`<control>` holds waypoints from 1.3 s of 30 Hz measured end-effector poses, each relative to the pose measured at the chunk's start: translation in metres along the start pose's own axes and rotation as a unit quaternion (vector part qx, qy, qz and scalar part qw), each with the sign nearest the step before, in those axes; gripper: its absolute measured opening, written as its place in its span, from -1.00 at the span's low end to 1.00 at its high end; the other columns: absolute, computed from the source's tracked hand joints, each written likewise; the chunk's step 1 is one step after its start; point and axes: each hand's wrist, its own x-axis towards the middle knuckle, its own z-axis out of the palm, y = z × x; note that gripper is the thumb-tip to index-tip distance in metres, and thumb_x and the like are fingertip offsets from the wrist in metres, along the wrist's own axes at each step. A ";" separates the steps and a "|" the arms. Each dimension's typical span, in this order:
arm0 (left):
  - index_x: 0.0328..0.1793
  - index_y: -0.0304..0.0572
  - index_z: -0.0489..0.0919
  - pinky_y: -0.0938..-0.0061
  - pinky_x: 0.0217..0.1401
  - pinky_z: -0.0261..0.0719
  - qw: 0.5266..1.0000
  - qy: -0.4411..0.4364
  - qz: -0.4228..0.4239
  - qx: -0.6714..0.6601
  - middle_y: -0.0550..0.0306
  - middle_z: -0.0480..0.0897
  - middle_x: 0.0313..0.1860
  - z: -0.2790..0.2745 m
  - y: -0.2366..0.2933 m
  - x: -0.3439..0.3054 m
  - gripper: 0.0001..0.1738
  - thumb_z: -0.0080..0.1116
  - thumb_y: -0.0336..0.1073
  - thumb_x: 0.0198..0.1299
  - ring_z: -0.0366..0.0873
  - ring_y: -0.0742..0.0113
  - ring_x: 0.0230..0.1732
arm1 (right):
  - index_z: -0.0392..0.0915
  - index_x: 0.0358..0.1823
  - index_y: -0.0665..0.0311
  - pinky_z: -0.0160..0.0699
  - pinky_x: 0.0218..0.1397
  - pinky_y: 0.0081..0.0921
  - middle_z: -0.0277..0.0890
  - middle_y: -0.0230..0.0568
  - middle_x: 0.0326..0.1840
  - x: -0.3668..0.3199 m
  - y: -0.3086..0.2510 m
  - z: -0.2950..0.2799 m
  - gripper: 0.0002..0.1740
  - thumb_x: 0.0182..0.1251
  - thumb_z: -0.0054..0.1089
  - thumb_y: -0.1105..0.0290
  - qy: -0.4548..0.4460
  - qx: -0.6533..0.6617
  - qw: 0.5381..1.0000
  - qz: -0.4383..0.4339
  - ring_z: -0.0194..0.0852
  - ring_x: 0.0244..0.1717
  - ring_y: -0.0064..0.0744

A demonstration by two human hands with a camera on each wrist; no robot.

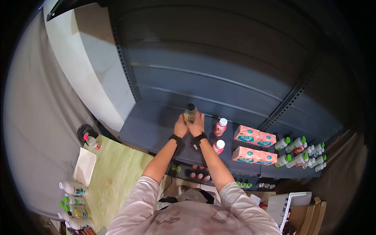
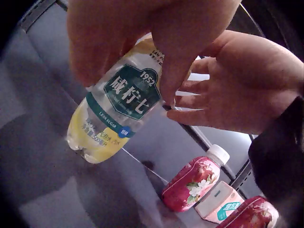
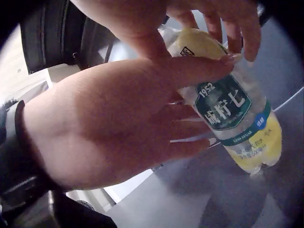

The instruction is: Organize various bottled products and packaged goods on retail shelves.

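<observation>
A clear bottle [image 1: 190,113] with a dark cap, a green label and yellow patches is between my two hands above the shelf. My left hand [image 1: 181,127] holds its upper part, thumb across the front and fingers along one side, as the left wrist view shows. From the other side my right hand [image 1: 197,124] holds the same bottle [image 3: 232,111], fingers against its flank; its thumb is partly hidden by the left hand. The label faces my wrists. In the left wrist view the bottle [image 2: 114,102] leans, base close to the shelf [image 2: 38,118].
Two pink bottles [image 1: 220,128] with white caps stand right of my hands, then pink cartons [image 1: 246,134] and rows of green-capped bottles [image 1: 294,145]. A dark back panel [image 1: 203,84] rises behind. At left, a wooden table [image 1: 117,168] bears more bottles [image 1: 74,188].
</observation>
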 end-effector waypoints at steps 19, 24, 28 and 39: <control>0.19 -0.36 0.48 0.09 -0.12 0.58 0.965 0.235 -0.075 0.092 -0.35 0.65 -0.19 -0.217 -0.015 -0.131 -0.48 0.21 -0.33 0.07 0.62 -0.27 -0.14 | 0.36 0.29 0.23 0.50 0.15 -0.21 0.39 -0.01 0.14 -0.112 -0.169 0.105 -0.20 -0.02 0.50 0.28 -0.166 0.078 0.972 -0.148 0.47 0.13 0.05; 0.22 -0.36 0.47 0.11 -0.12 0.59 0.933 0.316 -0.118 0.124 -0.34 0.66 -0.17 -0.299 -0.035 -0.196 -0.41 0.25 -0.28 0.03 0.64 -0.25 -0.14 | 0.34 0.28 0.23 0.49 0.15 -0.22 0.39 -0.01 0.10 -0.165 -0.220 0.170 -0.19 -0.05 0.52 0.28 -0.252 0.122 0.935 -0.218 0.45 0.13 0.05; 0.24 -0.35 0.46 0.11 -0.14 0.59 0.896 0.393 -0.146 0.145 -0.33 0.66 -0.17 -0.353 -0.050 -0.257 -0.38 0.26 -0.27 0.01 0.64 -0.25 -0.13 | 0.33 0.27 0.29 0.48 0.16 -0.21 0.39 0.02 0.10 -0.221 -0.259 0.215 -0.17 -0.06 0.53 0.27 -0.328 0.155 0.899 -0.245 0.44 0.13 0.07; 0.25 -0.33 0.46 0.19 -0.08 0.57 0.774 0.548 -0.266 0.174 -0.32 0.66 -0.12 -0.457 -0.071 -0.424 -0.37 0.29 -0.32 0.00 0.64 -0.21 -0.05 | 0.28 0.30 0.38 0.44 0.23 -0.17 0.39 0.13 0.22 -0.385 -0.341 0.311 -0.12 -0.01 0.51 0.14 -0.503 0.153 0.786 -0.325 0.40 0.22 0.09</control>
